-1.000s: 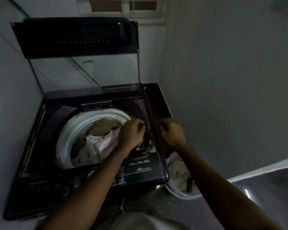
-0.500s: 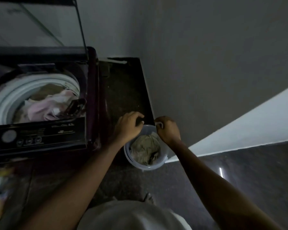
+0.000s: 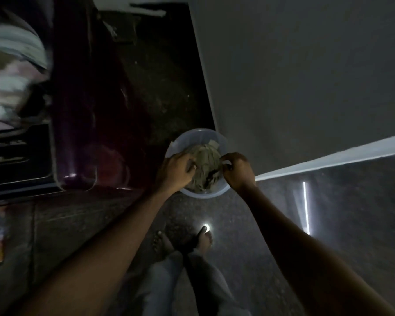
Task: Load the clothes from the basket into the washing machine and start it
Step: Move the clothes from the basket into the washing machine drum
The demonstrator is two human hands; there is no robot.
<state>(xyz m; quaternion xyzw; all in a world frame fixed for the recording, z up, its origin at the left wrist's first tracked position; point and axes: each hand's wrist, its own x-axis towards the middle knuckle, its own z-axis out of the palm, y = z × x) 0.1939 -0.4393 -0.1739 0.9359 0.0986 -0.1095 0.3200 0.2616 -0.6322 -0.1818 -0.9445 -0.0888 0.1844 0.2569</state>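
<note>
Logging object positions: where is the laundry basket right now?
In the head view, the basket sits on the floor mid-frame, between the washing machine and the wall, with the left hand and right hand gripping its clothes.

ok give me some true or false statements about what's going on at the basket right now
1. The left hand and the right hand are both in the round pale plastic basket. True.
2. The basket stands on top of the dark maroon washing machine. False: it stands on the floor, beside the machine.
3. The basket is empty. False: crumpled greenish-grey clothes lie in it, and both hands grip them.
4. The person stands barefoot. True: bare feet show below the basket.
5. In the head view the machine is left of the basket. True.
</note>
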